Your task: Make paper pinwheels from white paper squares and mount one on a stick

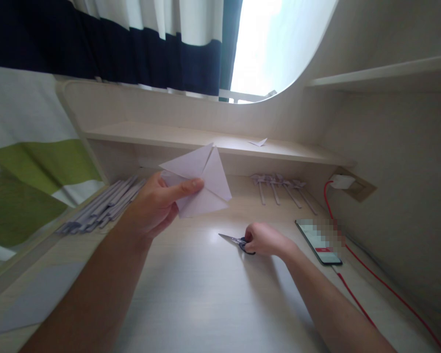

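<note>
My left hand grips a white square of paper, its thumb pressed near the middle. Slits run from the corners of the paper toward its centre, splitting it into triangular flaps. The paper is raised above the desk. To the right and lower, my right hand has its fingers closed on the dark handles of a pair of scissors. The scissors are close to the desk top, with their metal blades pointing left. Whether they rest on the desk I cannot tell.
Several rolled paper sticks lie at the left. Several paper pinwheels on sticks lie at the back right. A small paper scrap is on the shelf. A phone with a red cable lies right; a paper sheet lies front left.
</note>
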Action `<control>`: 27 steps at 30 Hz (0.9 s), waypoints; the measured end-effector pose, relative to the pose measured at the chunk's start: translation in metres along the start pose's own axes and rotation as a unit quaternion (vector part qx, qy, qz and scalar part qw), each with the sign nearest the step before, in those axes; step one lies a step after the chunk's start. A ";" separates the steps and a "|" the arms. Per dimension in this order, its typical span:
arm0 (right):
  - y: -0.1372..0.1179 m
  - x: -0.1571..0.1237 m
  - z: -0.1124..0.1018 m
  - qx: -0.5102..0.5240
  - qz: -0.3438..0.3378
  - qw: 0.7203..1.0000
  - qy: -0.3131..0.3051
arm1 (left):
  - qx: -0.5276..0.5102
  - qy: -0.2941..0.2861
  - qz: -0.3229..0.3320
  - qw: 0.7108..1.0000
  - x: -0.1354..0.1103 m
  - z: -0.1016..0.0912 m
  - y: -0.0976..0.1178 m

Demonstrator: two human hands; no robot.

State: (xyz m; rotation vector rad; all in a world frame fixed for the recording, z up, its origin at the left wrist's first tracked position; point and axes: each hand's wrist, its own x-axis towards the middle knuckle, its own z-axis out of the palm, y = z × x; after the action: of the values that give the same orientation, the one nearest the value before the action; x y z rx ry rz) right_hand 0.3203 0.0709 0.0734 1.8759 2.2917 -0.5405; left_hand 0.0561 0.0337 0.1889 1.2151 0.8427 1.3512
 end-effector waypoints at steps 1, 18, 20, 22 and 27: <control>0.003 0.002 -0.001 0.014 -0.002 1.000 -0.003 | 0.003 0.006 -0.002 1.000 0.000 0.000 0.000; -0.017 -0.080 -0.050 0.350 -0.234 0.891 0.170 | -0.019 -0.045 0.026 0.998 -0.005 0.000 0.007; -0.019 -0.082 -0.051 0.354 -0.242 0.887 0.172 | -0.022 -0.047 0.028 0.998 -0.005 0.001 0.007; -0.020 -0.082 -0.052 0.356 -0.243 0.885 0.177 | -0.023 -0.044 0.033 0.998 -0.005 0.001 0.006; -0.022 -0.084 -0.053 0.362 -0.238 0.883 0.181 | 0.005 -0.010 0.028 1.000 -0.005 0.001 0.005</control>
State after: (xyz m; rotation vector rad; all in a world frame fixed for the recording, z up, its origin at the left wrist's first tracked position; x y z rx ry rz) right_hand 0.3242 0.0093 0.1538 1.7439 3.1451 -1.3786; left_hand 0.0555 0.0276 0.1925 1.2663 0.8066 1.3784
